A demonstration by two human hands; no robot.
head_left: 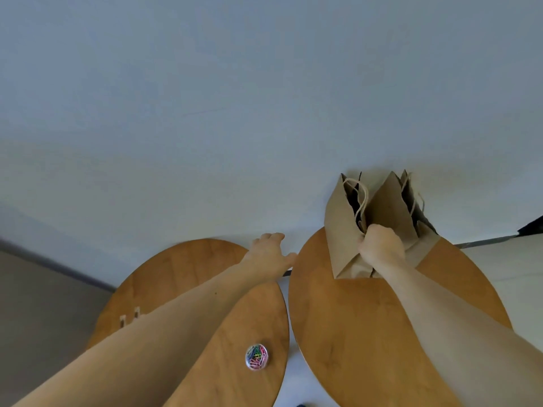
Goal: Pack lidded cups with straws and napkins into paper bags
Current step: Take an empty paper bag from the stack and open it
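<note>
Two brown paper bags stand side by side at the far edge of the right round wooden table (352, 333), against the wall. My right hand (382, 245) grips the left paper bag (342, 230) at its rim and twine handle. Behind my fist stands the right paper bag (390, 207), its mouth open upward. My left hand (270, 249) reaches out with fingers relaxed over the gap between the tables, holding nothing. No cups, straws or napkins are in view.
A clear round box of coloured paper clips (257, 356) sits on the middle wooden table (235, 333). A third round table (176, 268) lies behind it on the left. A pale wall (264, 113) rises just behind the tables.
</note>
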